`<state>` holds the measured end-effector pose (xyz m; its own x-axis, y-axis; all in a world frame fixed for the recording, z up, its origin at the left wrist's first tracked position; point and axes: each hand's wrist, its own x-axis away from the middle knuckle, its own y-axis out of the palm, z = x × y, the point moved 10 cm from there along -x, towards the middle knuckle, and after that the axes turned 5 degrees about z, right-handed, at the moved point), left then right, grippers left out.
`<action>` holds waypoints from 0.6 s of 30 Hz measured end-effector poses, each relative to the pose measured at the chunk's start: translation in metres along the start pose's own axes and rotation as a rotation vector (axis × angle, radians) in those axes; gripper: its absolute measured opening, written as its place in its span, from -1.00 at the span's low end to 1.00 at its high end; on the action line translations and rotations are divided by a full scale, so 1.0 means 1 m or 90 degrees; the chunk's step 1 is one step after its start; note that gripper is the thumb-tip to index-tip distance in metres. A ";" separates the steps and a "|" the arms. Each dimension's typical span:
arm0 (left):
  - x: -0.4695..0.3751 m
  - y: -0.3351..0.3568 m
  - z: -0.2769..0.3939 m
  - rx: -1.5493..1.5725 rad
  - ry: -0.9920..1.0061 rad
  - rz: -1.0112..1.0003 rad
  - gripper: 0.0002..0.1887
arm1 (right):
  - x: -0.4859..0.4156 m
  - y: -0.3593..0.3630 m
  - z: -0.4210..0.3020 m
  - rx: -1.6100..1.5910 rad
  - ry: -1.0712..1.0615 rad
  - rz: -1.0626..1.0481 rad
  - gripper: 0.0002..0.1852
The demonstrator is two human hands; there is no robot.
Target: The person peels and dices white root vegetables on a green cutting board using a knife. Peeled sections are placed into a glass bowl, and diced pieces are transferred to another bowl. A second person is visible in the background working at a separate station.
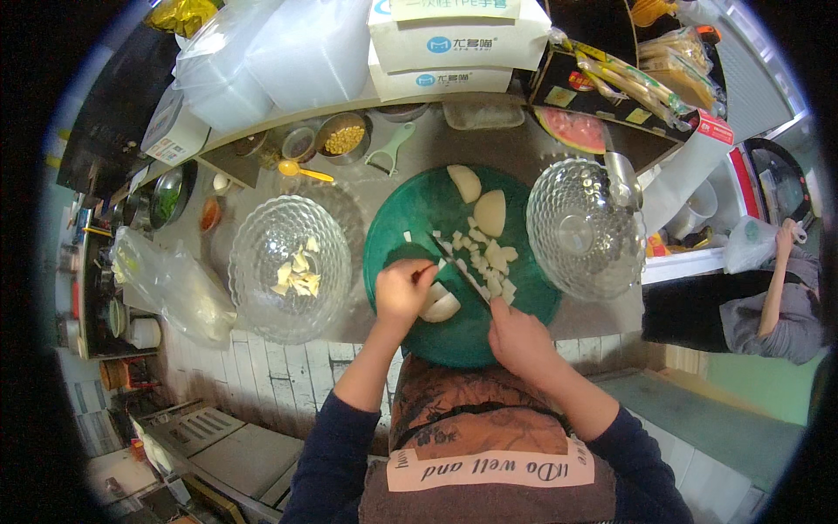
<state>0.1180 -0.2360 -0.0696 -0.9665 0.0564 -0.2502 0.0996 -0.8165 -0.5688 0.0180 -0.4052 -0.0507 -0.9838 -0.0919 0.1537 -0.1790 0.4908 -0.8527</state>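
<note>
A round green cutting board (458, 340) lies before me. My right hand (522, 333) is closed around the handle of a knife (462, 270), its blade pointing up and to the left. Close to the blade, my left hand (407, 288) has its fingers bent over a cut white vegetable (442, 308); whether it grips a piece is hidden. Diced white pieces (488, 259) lie right of the blade. Two larger white chunks, one pointed at the top (464, 183) and one below it (490, 213), rest farther back. Pale yellow pieces (300, 276) sit in the left glass bowl (239, 272).
An empty-looking glass bowl (576, 234) stands right of the board. Behind are a green peeler (393, 149), a yellow spoon (305, 171), a metal bowl of yellow beans (344, 139) and watermelon (575, 129). A plastic bag (190, 295) lies left. Another person (772, 301) stands at right.
</note>
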 end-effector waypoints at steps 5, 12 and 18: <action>0.033 -0.025 0.034 0.079 0.170 -0.010 -0.82 | 0.008 -0.003 -0.010 -0.015 -0.003 -0.028 -0.81; 0.060 -0.013 0.023 0.092 0.080 -0.024 -0.78 | 0.012 0.011 -0.019 -0.026 -0.007 -0.075 -0.84; 0.060 -0.012 0.024 0.084 0.085 -0.031 -0.78 | 0.004 0.045 -0.005 -0.031 0.034 -0.131 -0.83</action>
<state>0.0530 -0.2368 -0.0591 -0.9286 0.1662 -0.3318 0.0135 -0.8783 -0.4778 0.0061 -0.3789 -0.0857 -0.9251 -0.1491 0.3492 -0.3746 0.5085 -0.7754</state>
